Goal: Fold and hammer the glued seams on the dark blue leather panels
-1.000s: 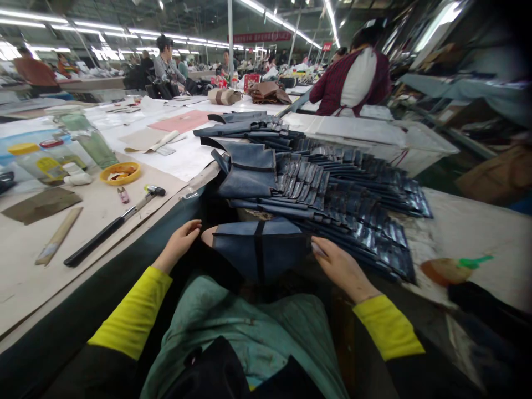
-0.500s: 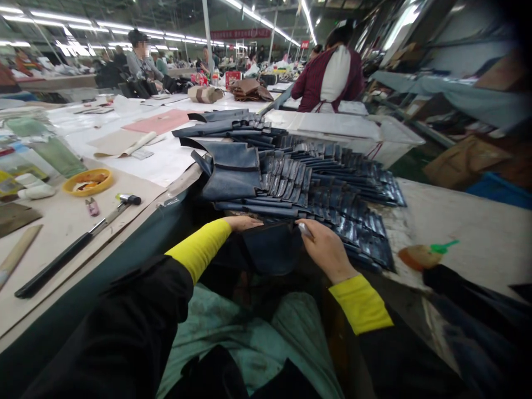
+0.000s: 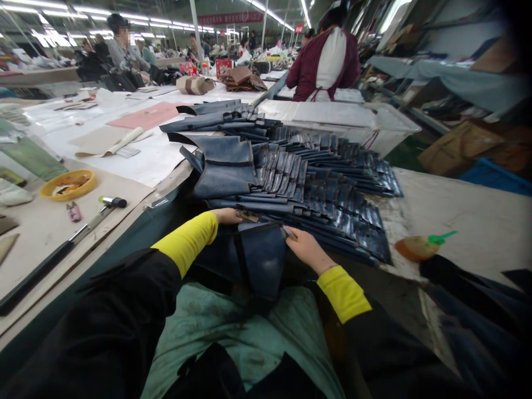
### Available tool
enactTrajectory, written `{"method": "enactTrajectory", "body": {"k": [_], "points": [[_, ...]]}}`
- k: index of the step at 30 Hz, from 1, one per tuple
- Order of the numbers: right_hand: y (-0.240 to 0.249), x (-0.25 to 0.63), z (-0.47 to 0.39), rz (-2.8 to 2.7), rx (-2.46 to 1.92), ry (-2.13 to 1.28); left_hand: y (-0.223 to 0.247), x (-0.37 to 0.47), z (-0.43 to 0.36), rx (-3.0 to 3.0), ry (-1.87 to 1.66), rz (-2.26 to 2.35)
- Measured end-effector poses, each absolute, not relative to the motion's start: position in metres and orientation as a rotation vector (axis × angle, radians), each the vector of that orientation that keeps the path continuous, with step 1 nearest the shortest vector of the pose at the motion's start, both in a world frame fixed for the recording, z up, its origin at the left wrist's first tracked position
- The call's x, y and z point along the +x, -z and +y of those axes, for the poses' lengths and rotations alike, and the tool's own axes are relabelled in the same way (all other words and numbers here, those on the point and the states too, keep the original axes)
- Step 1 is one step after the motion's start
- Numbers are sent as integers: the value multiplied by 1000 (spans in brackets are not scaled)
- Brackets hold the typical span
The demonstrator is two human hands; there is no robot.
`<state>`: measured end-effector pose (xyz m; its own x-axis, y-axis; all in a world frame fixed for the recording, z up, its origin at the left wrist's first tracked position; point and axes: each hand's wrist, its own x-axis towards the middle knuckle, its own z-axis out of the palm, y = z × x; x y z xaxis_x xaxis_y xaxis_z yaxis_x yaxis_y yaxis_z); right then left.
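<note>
A dark blue leather piece (image 3: 264,257) with a black strip across it hangs over my lap, in front of the stacks. My left hand (image 3: 227,215) is closed on its upper left edge, the fingertips partly hidden. At the upper right corner, my right hand (image 3: 308,250) pinches the same piece. A small pale grey thing shows by the right thumb and forefinger; its kind is unclear. Just beyond both hands lie overlapping rows of dark blue leather pieces (image 3: 349,205), with one wider curved piece (image 3: 226,160) on top at the left.
On the table at left are a hammer (image 3: 62,252), pink thread snips (image 3: 73,211) and a yellow dish (image 3: 68,184). An orange-brown bottle with a green nozzle (image 3: 415,247) lies at right. A person in a dark red top (image 3: 347,64) sits beyond a white bin (image 3: 386,130).
My view has shifted slightly right. Both hands have moved a little left in view, and the held leather piece hangs lower, with more of its face and black strip showing.
</note>
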<state>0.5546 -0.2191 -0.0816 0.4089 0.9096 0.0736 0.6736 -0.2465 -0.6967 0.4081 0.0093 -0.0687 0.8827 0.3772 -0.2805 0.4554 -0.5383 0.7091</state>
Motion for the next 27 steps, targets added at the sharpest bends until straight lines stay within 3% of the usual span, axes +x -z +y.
{"method": "enactTrajectory", "body": {"k": [3, 9, 20, 27], "points": [[101, 555, -223, -1207, -1881, -578, 43, 406, -1, 2273, 135, 590], [122, 536, -250, -1112, -1898, -297, 15, 381, -60, 2543, -121, 303], [135, 503, -286, -1210, -1920, -276, 78, 358, -139, 2916, -489, 468], [144, 504, -287, -1227, -1932, -257, 79, 356, -145, 3006, -575, 471]]}}
